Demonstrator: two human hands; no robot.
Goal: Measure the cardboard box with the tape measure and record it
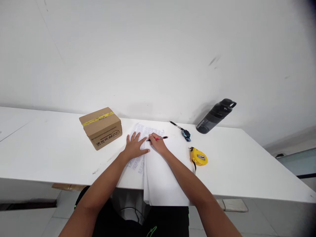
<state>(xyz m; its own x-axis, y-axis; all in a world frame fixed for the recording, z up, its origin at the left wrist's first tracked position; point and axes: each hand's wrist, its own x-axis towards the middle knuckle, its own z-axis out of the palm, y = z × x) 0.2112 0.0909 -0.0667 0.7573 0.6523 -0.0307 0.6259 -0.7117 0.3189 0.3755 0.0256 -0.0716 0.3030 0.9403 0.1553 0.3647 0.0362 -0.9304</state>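
My right hand is closed around a red pen with a dark tip, resting on white paper. The pen's tip is close to my left hand's fingers. My left hand lies flat with its fingers spread, pressing on a sheet covered in handwriting. The blank sheets under my right forearm form a stack whose near end hangs over the table's front edge. Part of the written sheet is hidden beneath my hands.
A taped cardboard box sits to the left. On the right are a black pen, a dark wristwatch, a yellow tape measure and a dark bottle. The white table meets a wall at the back.
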